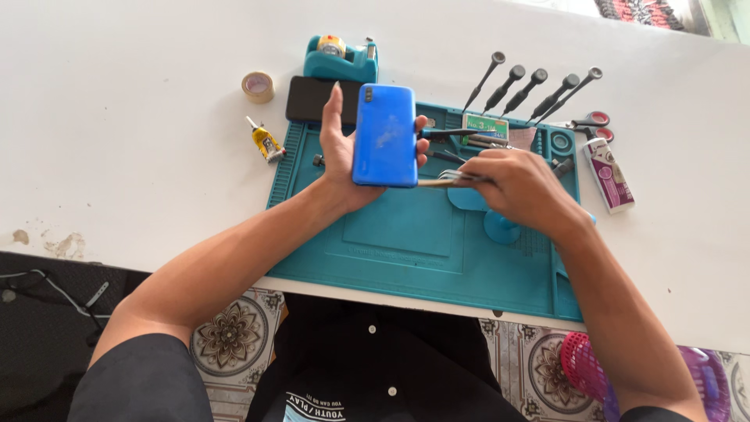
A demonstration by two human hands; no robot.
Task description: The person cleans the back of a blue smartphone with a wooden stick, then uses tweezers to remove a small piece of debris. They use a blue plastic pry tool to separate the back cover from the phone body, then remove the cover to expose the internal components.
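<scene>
My white table, with the teal mat in the middle

On my white table [141, 141] lies a teal work mat [406, 250]. Behind it stand a teal tape dispenser [341, 59] and a dark phone [311, 99]; to the left, a tape roll [258, 87] and a small yellow glue tube [266, 142]. On the right lie red-handled scissors [592, 121] and a white-and-maroon packet [608, 176]; five screwdrivers [531, 90] rest across the mat's far edge.

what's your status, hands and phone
Left hand grips blue phone upright over teal mat. Right hand holds thin metal tool, tip at phone's lower edge. Nothing between them.
</scene>
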